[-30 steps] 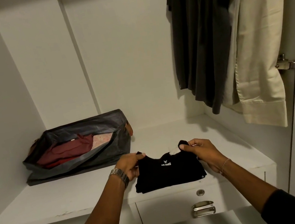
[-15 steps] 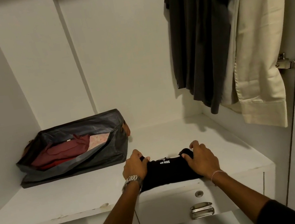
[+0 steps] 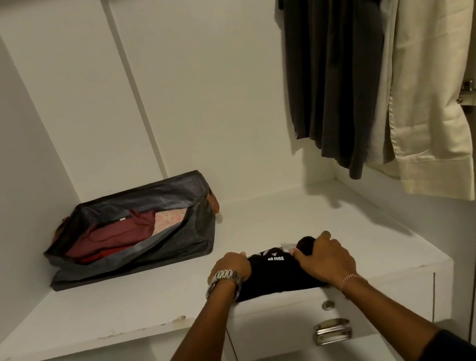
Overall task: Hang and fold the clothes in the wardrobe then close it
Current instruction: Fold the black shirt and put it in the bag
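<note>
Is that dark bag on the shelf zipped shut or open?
Open. The dark bag gapes along its top, showing maroon clothes and a pale pink patterned piece inside.

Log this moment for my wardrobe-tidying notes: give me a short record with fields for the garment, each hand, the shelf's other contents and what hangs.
garment: folded black T-shirt with white print, lying at the shelf front edge
left hand: left hand grips the shirt's left side
right hand: right hand grips its right side
also on shelf: open grey bag with maroon cloth inside
hanging: dark garment, cream garment
below: drawer, shut
</note>
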